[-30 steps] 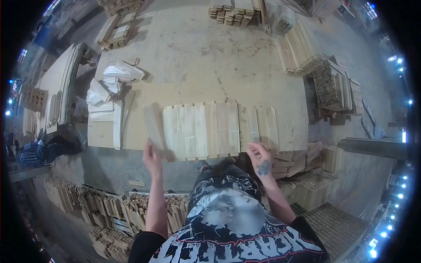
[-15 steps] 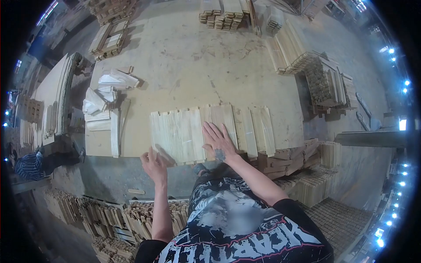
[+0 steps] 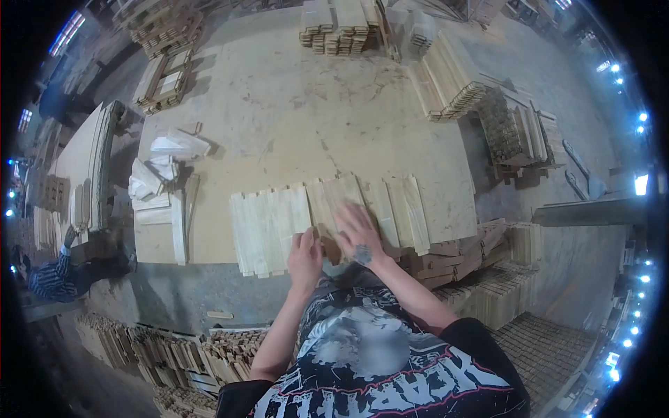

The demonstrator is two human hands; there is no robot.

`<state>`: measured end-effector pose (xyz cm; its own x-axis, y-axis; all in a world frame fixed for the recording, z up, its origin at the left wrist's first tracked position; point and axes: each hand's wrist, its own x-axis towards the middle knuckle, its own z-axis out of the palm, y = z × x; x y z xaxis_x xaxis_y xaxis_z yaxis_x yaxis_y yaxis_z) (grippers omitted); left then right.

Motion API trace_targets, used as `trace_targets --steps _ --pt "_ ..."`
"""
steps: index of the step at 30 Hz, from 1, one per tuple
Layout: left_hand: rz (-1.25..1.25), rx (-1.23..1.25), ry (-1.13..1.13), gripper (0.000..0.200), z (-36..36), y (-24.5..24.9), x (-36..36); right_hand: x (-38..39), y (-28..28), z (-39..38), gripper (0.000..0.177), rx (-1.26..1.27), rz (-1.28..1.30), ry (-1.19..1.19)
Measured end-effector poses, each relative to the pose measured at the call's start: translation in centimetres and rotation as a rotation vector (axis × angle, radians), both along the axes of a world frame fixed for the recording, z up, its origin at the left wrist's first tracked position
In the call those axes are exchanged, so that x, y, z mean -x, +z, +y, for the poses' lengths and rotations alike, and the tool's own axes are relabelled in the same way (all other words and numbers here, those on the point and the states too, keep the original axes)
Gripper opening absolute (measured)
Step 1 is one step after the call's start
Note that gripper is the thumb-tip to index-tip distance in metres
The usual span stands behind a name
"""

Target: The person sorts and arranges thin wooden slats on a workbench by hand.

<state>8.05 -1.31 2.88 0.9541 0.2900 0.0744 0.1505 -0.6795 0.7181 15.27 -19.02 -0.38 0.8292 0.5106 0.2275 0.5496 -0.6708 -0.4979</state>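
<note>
A row of pale wooden boards (image 3: 268, 226) lies side by side along the near edge of the worktable, their far ends slightly uneven. My left hand (image 3: 305, 261) is at the near ends of the boards, by the seam between the paler group and the browner boards (image 3: 327, 198). Its fingers are bent and closed over a board's near end; the thumb side is partly hidden. My right hand (image 3: 358, 233), smeared a little by motion, lies over the browner boards with fingers stretched out. To its right are separate narrower boards (image 3: 415, 216).
White offcuts and slats (image 3: 180, 143) lie at the table's left. Board stacks (image 3: 446, 76) stand at the far right and far edge. Bundled slats (image 3: 240, 355) stand on the floor behind the near edge. Another person in a striped sleeve (image 3: 52, 280) is at far left.
My left hand has moved right, from the row's left near corner to the seam near my right hand. My right hand has shifted slightly right. The view has shifted a little.
</note>
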Motion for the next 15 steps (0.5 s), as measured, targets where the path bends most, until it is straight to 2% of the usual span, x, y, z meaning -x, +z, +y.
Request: trace_targets --steps 2,4,7,10,15 --pt "0.074 -0.035 -0.016 0.040 -1.8 0.5 -1.5 0.5 1.5 -4.1 0.061 0.007 -0.053 -0.199" --pt "0.148 -0.070 -0.021 0.046 -2.9 0.2 -2.7 0.8 0.4 -9.0 0.068 0.044 -0.089 -0.421" --pt "0.163 -0.131 -0.002 0.054 -4.2 0.5 -4.1 2.4 1.3 -13.8 0.074 0.095 0.016 -0.665" --pt "0.155 -0.173 -0.019 0.057 -4.9 -0.5 -5.0 2.5 0.7 -16.0 0.081 0.070 0.233 -0.705" --pt "0.195 -0.163 -0.063 0.061 -6.9 -1.0 -5.1 1.6 1.1 -16.7 0.080 0.010 0.237 -0.673"
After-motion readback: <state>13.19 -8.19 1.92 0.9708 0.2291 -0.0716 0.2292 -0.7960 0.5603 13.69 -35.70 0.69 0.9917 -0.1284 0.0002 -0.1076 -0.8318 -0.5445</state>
